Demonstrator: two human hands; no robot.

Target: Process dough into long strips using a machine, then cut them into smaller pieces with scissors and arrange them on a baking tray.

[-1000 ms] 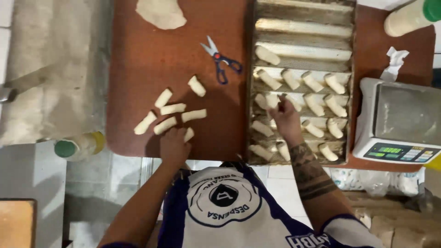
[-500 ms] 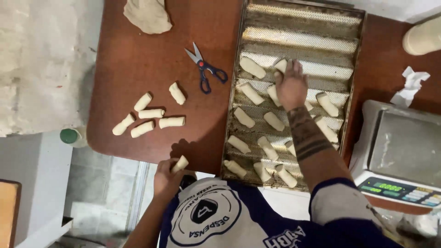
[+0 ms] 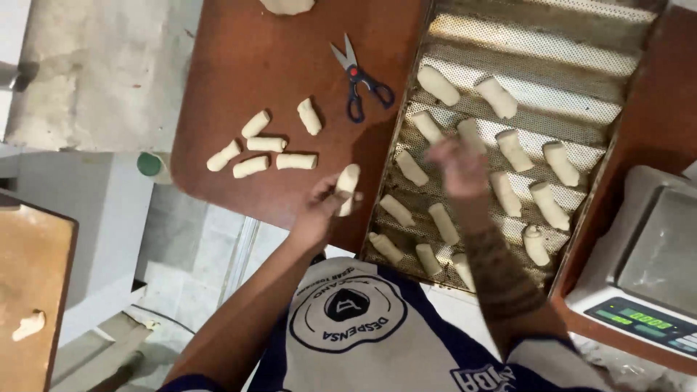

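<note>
Head view. Surface [image 3: 239, 65]: reddish-brown, rounded near corner at 7 o'clock, with tiled floor [image 3: 181, 247] showing below its edge. A grey slab [image 3: 102, 72] adjoins it at 9 o'clock. A second brown top [image 3: 29, 290] sits at the far 8 o'clock corner, with one scrap of dough on it.

Edges and room: a perforated baking tray [image 3: 537, 43] fills the 1 to 4 o'clock part and overhangs the near edge of the surface. A digital scale [image 3: 646, 268] stands just beside the tray at 4 o'clock. Bare surface lies open between the loose dough pieces and the tray. Scissors [image 3: 361, 76] lie at 12 o'clock, just left of the tray. A green-capped bottle [image 3: 151, 164] stands at the surface's left edge.

Counts: five loose dough pieces [image 3: 265, 144] on the surface at 10 o'clock; about fourteen pieces visible on the tray, some possibly hidden by the arm; one lump of dough [image 3: 287, 6] cut off at the top edge.

Left hand [image 3: 319, 210]: fingers curled around one dough roll [image 3: 347, 183], held above the near edge of the surface, just left of the tray. Right hand [image 3: 457, 167]: over the middle of the tray, blurred; cannot tell whether it is spread or gripping.
</note>
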